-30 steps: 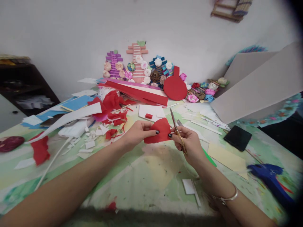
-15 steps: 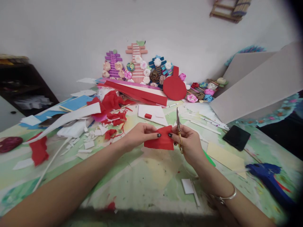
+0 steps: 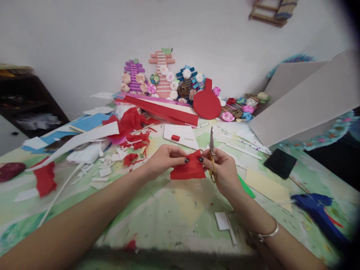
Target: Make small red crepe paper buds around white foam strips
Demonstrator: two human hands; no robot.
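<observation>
In the head view, the left hand is pinching a small red sheet just above the table; its lower edge is running nearly straight, its top narrowing. The right hand is gripping its other side while also holding gold-handled scissors, blades pointing away. The table is showing mottled green and yellow, white scraps are lying leftward, and flowered crafts are standing before a pale wall.

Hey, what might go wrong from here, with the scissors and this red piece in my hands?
Your right hand holds the gold-handled scissors close beside the red piece, so a blade might nick it. Your left hand pinches it too; uneven pulling could tear it. Nearby red scraps might get mixed up with it.
</observation>
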